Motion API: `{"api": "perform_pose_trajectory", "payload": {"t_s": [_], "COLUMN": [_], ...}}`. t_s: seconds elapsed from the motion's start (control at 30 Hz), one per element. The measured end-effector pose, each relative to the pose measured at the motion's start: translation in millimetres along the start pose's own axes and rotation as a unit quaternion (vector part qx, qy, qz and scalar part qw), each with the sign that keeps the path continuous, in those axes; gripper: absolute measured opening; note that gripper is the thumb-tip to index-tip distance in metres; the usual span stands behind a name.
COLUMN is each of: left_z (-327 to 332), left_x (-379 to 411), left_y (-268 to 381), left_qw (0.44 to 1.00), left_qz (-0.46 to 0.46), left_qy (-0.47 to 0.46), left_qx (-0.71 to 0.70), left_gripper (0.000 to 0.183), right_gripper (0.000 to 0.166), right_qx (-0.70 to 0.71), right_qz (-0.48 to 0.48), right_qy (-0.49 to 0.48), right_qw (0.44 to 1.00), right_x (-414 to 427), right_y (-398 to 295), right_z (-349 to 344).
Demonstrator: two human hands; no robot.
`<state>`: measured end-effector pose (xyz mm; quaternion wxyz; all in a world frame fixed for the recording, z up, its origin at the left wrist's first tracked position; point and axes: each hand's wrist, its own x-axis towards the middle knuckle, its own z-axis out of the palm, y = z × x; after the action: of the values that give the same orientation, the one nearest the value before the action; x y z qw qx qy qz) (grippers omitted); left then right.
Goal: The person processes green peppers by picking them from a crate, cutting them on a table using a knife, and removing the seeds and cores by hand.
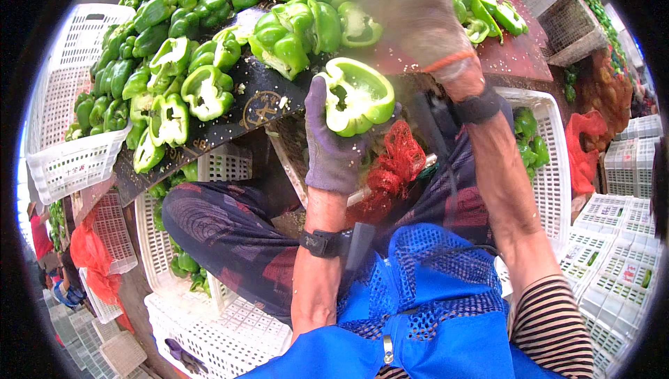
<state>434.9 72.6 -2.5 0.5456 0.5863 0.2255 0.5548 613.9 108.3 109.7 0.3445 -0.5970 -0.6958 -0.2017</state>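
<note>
My left hand (334,144), in a purple glove, holds a cut green bell pepper half (360,97) with its white core and seeds facing up. My right hand (428,23) is gloved and badly blurred by motion, above and to the right of that half; whether it holds anything cannot be made out. Cut pepper halves (209,91) lie on the dark board (245,112) to the left, beside a heap of whole green bell peppers (177,8). More cut pieces (481,8) rest on the reddish board (512,60) at the right, with seeds scattered about.
Red netting (397,159) hangs below my hands, between my knees. White plastic crates stand at the left (73,165), beside my left leg (151,243) and by my right arm (554,170), some holding peppers. Stacked crates (611,253) fill the right side. People (42,238) are far left.
</note>
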Motion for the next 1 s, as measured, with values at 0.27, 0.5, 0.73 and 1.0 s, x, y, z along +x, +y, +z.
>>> {"api": "perform_pose_trajectory", "payload": {"t_s": [0.27, 0.5, 0.73, 1.0], "left_z": [-19, -14, -19, -37], "left_x": [16, 24, 10, -7], "left_y": [-1, 31, 25, 11], "left_qw": [0.969, 0.942, 0.913, 0.994], "left_qz": [-0.219, -0.298, -0.281, -0.107], "left_qy": [0.010, -0.005, 0.120, 0.015], "left_qx": [-0.110, -0.152, -0.269, 0.026], "left_gripper": [0.042, 0.033, 0.038, 0.034], "right_gripper": [0.020, 0.028, 0.030, 0.020], "right_qx": [0.169, 0.272, 0.377, 0.009], "right_qz": [0.052, 0.053, 0.224, 0.119], "right_qy": [-0.310, -0.369, 0.034, -0.357], "right_qw": [0.934, 0.887, 0.898, 0.926], "right_x": [-66, -76, -66, -61], "right_y": [-52, -44, -39, -98], "right_z": [2, 0, -9, -16]}}
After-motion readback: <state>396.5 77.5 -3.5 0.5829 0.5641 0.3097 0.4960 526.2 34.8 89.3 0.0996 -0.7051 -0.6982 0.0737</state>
